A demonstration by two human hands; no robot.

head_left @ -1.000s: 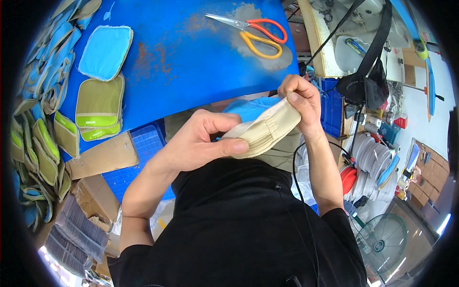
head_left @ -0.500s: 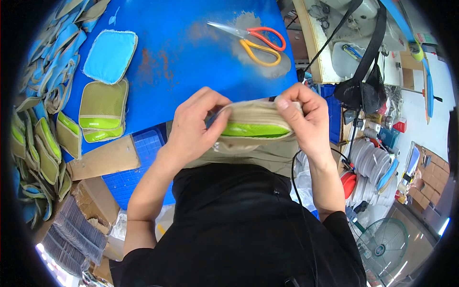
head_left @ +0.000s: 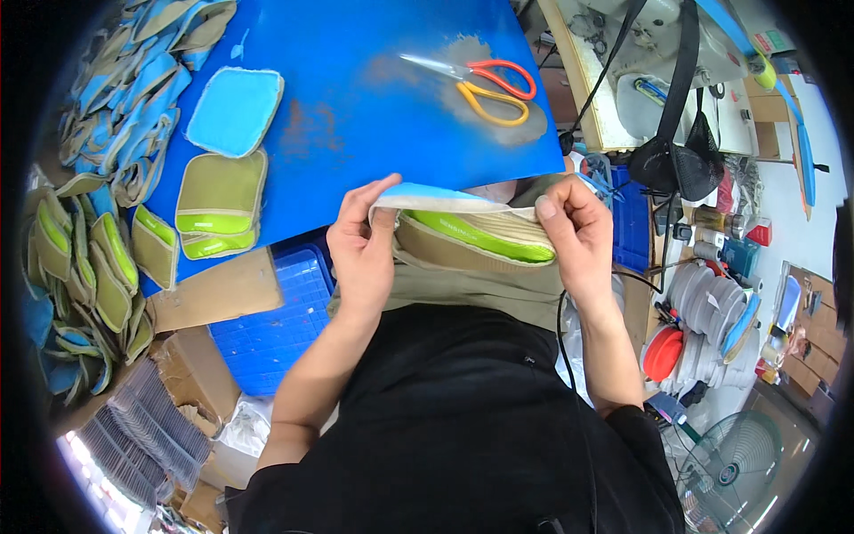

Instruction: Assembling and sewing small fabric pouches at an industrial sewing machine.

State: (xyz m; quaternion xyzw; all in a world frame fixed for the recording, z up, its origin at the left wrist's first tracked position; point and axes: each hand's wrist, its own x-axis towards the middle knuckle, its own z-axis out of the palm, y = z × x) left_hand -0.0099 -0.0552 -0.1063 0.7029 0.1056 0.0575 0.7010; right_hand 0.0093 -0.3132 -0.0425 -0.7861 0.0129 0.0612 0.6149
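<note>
Between my two hands, above my lap, is a tan and lime-green fabric pouch [head_left: 476,238] with some blue lining showing along its far edge. My left hand [head_left: 363,240] pinches its left end between thumb and fingers. At the right end, my right hand [head_left: 574,233] grips the edge with thumb on top. Its green panel faces up and toward me, tilted. On the blue table to the left, a similar olive and green pouch [head_left: 218,191] lies on another one, and a piece with its blue side up [head_left: 236,111] rests just beyond.
Scissors [head_left: 480,87] with one red and one orange handle lie on the blue table [head_left: 374,133]. Heaps of pouches [head_left: 107,258] fill the left side. A blue crate [head_left: 267,325] stands below the table edge. At right are a sewing machine table [head_left: 614,116] and a fan [head_left: 734,463].
The pouch has been tipped and its far edge spread, so blue lining now shows. My left hand has turned more upright. The whole view has shifted slightly.
</note>
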